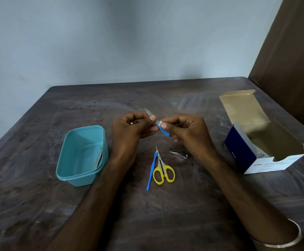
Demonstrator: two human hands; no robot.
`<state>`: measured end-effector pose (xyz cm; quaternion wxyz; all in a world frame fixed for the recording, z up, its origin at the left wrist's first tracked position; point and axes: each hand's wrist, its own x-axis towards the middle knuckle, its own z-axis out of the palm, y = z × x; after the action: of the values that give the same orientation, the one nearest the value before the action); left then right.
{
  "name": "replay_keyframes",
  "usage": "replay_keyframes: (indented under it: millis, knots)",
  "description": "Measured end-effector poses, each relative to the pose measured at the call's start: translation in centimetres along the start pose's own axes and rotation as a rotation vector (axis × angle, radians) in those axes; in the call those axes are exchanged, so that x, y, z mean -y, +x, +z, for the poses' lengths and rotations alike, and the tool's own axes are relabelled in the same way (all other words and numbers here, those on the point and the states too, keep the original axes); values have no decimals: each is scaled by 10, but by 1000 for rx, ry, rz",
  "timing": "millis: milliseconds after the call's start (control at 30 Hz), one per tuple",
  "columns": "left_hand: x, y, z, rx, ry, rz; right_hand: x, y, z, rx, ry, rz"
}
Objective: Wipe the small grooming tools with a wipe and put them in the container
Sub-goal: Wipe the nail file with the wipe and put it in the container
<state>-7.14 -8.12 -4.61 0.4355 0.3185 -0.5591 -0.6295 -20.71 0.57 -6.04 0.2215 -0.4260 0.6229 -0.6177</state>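
Both hands hold a nail file [163, 130] with a blue handle and a metal blade above the middle of the table. My left hand [131, 126] pinches the blade; a wipe is not clearly visible in it. My right hand [185, 130] grips the blue handle. A teal container [69, 160] stands at the left with one metal tool [98, 158] leaning inside. On the table below my hands lie a blue-handled tool [152, 171], yellow-handled scissors [163, 172] and a metal nail clipper [179, 154].
An open blue and white box of alcohol swabs [245, 153] lies at the right with its lid flap up. The dark table [38, 205] meets a pale wall at the back. A brown panel [292, 51] rises at the far right.
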Motion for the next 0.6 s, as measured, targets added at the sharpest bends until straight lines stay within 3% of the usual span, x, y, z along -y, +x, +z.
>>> replay_keyframes:
  millis: [433, 600]
  knots:
    - [-4, 0, 0, -123, -77, -50, -4, 2, -2, 20, -70, -76]
    - [-2, -4, 6, -96, -64, -43, -6, 2, -2, 28, -96, -131]
